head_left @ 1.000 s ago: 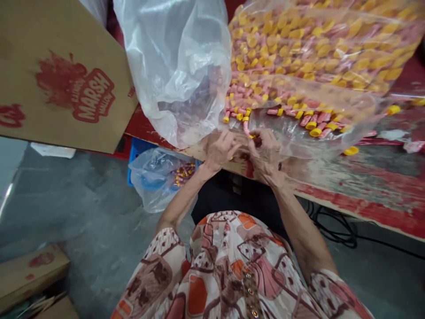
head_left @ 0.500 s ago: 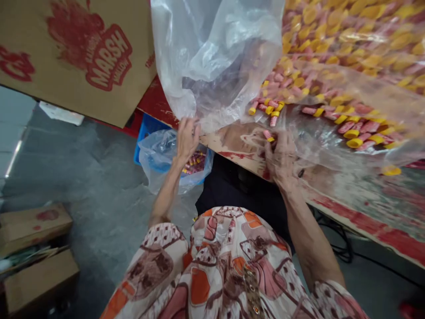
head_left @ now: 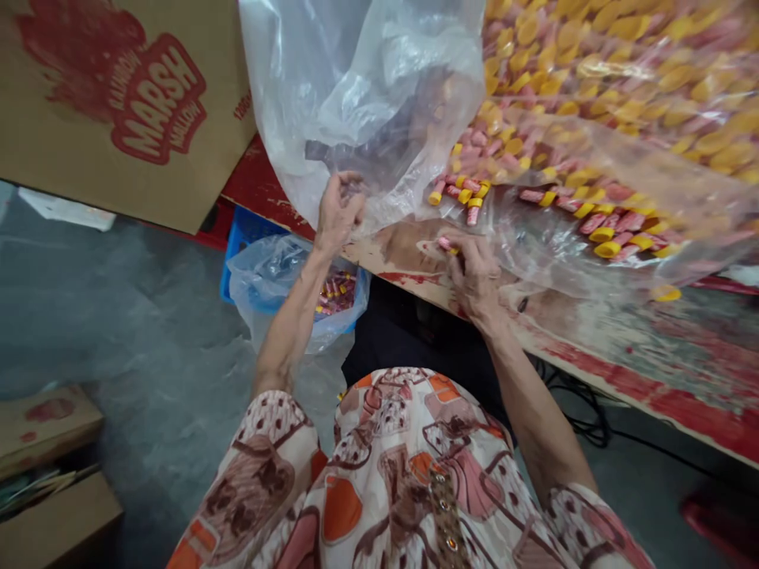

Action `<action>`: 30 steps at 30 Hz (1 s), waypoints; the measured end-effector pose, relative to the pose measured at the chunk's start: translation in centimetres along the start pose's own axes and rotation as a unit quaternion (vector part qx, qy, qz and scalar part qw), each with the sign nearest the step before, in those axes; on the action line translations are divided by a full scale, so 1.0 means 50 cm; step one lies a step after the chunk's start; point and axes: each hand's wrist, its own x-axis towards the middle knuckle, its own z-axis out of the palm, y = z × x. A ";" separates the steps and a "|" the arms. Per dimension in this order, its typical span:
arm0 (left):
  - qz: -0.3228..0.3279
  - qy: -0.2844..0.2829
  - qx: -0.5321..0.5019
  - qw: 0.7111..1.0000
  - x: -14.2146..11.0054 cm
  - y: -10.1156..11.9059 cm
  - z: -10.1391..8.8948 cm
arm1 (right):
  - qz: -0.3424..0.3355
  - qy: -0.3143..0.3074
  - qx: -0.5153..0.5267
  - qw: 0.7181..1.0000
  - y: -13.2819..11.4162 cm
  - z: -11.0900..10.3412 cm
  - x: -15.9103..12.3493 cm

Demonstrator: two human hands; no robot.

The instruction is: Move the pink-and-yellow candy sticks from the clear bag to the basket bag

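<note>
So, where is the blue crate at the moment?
In the head camera's view, the blue crate is on the person's left, below the edge of the table, partly covered by a clear bag.

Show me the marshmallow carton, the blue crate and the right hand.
Marshmallow carton [head_left: 225, 150]: head view, front panel.
Blue crate [head_left: 237, 231]: head view, upper left wall.
Right hand [head_left: 477, 278]: head view, back.

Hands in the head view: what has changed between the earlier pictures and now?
The left hand has moved leftward, away from the right hand, to the translucent white plastic bag; any grip is unclear. The right hand stays by the wooden bench edge, a small pink, yellow-capped piece at its fingertips. The printed brown cardboard box stays put.
</note>
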 end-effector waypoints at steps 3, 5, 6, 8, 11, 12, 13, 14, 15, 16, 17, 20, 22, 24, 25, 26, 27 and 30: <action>-0.085 -0.085 -0.147 0.982 -0.064 0.033 0.073 | 0.067 -0.017 0.085 0.994 -0.014 0.002 0.002; -0.113 -0.136 -0.195 0.965 -0.092 0.050 0.116 | 0.127 -0.023 0.155 0.980 -0.019 -0.003 0.000; -0.118 -0.154 -0.209 0.958 -0.100 0.056 0.132 | 0.148 -0.022 0.187 0.971 -0.020 -0.005 -0.002; -0.110 -0.177 -0.213 0.954 -0.108 0.062 0.153 | 0.167 -0.015 0.234 0.958 -0.017 -0.007 -0.010; -0.075 -0.207 -0.179 0.959 -0.107 0.057 0.167 | 0.170 0.000 0.254 0.952 -0.006 -0.006 -0.025; -0.064 -0.217 -0.171 0.959 -0.106 0.054 0.170 | 0.173 0.004 0.257 0.951 -0.002 -0.006 -0.029; -0.054 -0.224 -0.171 0.958 -0.105 0.050 0.173 | 0.179 0.009 0.262 0.948 0.000 -0.006 -0.034; -0.045 -0.225 -0.177 0.957 -0.104 0.047 0.175 | 0.185 0.016 0.271 0.945 0.001 -0.007 -0.038; -0.036 -0.223 -0.183 0.957 -0.103 0.044 0.177 | 0.189 0.024 0.279 0.941 0.002 -0.009 -0.041; -0.029 -0.223 -0.183 0.957 -0.102 0.042 0.179 | 0.191 0.029 0.286 0.939 0.001 -0.012 -0.043; -0.020 -0.224 -0.175 0.959 -0.101 0.041 0.179 | 0.189 0.032 0.286 0.939 0.001 -0.016 -0.045; 0.016 -0.231 -0.114 0.966 -0.090 0.040 0.175 | 0.183 0.030 0.268 0.946 -0.001 -0.026 -0.045; 0.031 -0.221 -0.081 0.971 -0.081 0.040 0.172 | 0.185 0.038 0.269 0.945 -0.002 -0.029 -0.039; 0.033 -0.226 -0.063 0.972 -0.076 0.037 0.172 | 0.181 0.042 0.279 0.942 -0.004 -0.026 -0.033; 0.035 -0.240 -0.055 0.969 -0.076 0.035 0.175 | 0.176 0.035 0.275 0.945 -0.005 -0.024 -0.030; 0.041 -0.257 -0.046 0.965 -0.078 0.034 0.179 | 0.167 0.021 0.262 0.950 -0.007 -0.022 -0.030; 0.054 -0.268 -0.030 0.961 -0.082 0.032 0.185 | 0.154 0.009 0.236 0.959 -0.010 -0.022 -0.032; 0.121 -0.253 0.060 0.958 -0.101 0.034 0.211 | 0.123 0.013 0.098 0.987 -0.015 -0.042 -0.050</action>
